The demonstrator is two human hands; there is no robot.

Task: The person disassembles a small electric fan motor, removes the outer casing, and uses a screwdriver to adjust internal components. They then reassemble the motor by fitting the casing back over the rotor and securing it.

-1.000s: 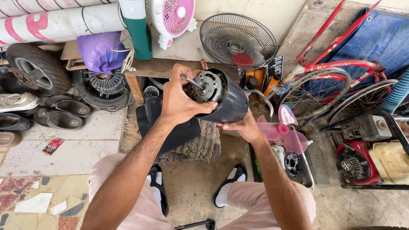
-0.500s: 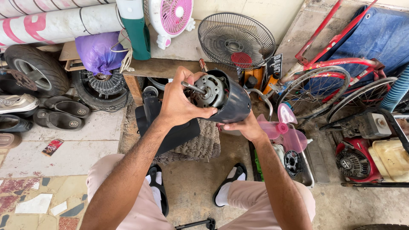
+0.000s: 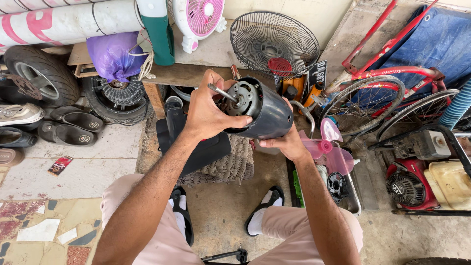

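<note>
Black fan motor housing (image 3: 267,113) being gripped by the left hand (image 3: 208,110) at its face, right hand (image 3: 287,142) closing underneath; the protruding shaft (image 3: 222,92) risks bending if dropped.

We see even, soft daylight and a sharp picture; faint shadows lie under our left hand (image 3: 208,115), and lines bend at the edges far from it.

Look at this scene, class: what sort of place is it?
Probably a small home repair spot or cluttered shed: hands hold a fan motor, with a wire fan guard, a red bicycle frame and tyres around.
</note>
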